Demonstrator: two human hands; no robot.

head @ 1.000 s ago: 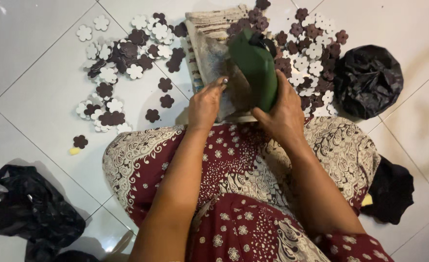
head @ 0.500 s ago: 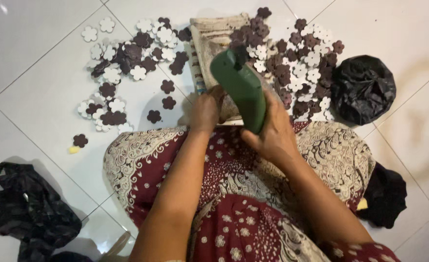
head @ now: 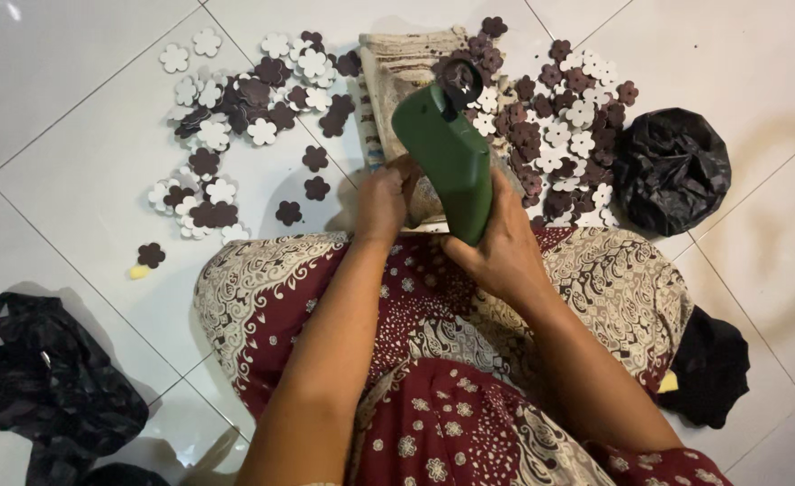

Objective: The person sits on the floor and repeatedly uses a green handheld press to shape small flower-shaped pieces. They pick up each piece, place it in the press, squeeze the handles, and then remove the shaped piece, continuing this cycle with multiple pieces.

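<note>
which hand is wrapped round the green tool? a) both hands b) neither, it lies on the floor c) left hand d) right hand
d: the right hand grips the lower end of the green tool, which stands lifted above the folded cloth, while the left hand sits just beside it, near its base.

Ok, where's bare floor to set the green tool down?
Bare tile lies at far left, between the left flower-piece pile and the black bag, and at top right above the black bundle. It is crowded ahead: the folded cloth and right pile fill the space by the green tool in the right hand.
</note>
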